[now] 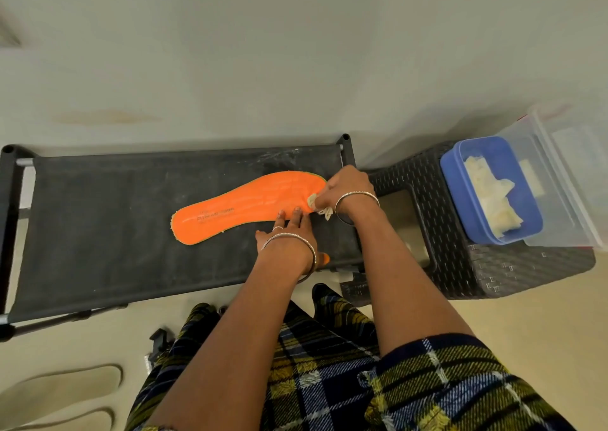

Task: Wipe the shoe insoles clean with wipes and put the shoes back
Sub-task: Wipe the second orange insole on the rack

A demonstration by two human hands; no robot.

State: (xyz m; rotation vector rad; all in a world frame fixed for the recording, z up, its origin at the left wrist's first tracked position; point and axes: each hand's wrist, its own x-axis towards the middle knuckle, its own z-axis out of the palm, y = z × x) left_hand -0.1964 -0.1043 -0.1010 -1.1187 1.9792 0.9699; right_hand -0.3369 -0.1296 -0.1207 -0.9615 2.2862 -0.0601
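Note:
An orange insole (243,203) lies flat on the black fabric top of a shoe rack (98,226), heel to the left and toe to the right. My left hand (292,230) presses straight fingers on the insole's near edge by the toe. My right hand (342,189) grips a crumpled pale wipe (317,205) against the toe end of the insole. A bit of a second orange piece (324,259) shows just behind my left wrist.
A black woven stool (460,266) stands right of the rack, carrying a blue tub of pale wipes (490,190) and a clear plastic box (566,180). Two beige insoles (62,388) lie on the floor at the lower left. A wall runs behind the rack.

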